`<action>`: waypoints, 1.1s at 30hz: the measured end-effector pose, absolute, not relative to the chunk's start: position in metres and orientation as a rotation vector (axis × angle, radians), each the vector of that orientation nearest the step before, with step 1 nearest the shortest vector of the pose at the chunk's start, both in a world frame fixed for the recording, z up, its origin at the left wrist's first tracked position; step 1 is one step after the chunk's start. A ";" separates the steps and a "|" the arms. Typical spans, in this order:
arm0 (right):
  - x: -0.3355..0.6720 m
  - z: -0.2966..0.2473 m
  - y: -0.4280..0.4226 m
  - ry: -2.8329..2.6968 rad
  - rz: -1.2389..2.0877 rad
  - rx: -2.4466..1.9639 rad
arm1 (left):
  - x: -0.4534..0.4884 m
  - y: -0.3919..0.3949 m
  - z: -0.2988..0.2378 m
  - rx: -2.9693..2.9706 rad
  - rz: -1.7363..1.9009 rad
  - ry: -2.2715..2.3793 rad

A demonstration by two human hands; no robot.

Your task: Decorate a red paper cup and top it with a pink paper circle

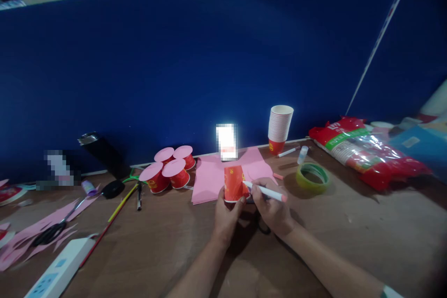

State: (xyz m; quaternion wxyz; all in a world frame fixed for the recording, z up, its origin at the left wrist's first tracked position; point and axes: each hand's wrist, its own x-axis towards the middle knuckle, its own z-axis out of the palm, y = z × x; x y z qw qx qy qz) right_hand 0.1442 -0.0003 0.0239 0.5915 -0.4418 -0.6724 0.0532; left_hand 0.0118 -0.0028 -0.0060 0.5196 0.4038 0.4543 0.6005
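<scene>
A red paper cup (233, 183) with small yellow print is held by my left hand (227, 216), its fingers wrapped round the lower part. My right hand (274, 207) grips a white marker (268, 192) with a pinkish end. The marker's other end points left and meets the cup's right side; whether the tip touches cannot be made out. Pink paper sheets (206, 178) lie on the table just behind the cup. To the left stand several red cups (179, 178) topped with round pink paper discs (173, 167).
A cup stack (280, 123), a roll of yellowish tape (312, 178), a glue stick (302, 154) and a red plastic pack of cups (363, 149) lie to the right. On the left are a black bottle (104, 154), scissors (50, 233), paper scraps and a white power strip (61, 267). A blue partition (209, 56) stands behind.
</scene>
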 end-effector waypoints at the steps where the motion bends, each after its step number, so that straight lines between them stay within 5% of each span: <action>1: 0.144 0.024 0.000 -1.566 0.121 -1.027 | 0.012 -0.003 -0.006 0.976 1.438 1.089; 33: 0.143 0.028 -0.002 -1.544 0.175 -0.997 | 0.010 -0.002 -0.010 1.019 1.446 1.121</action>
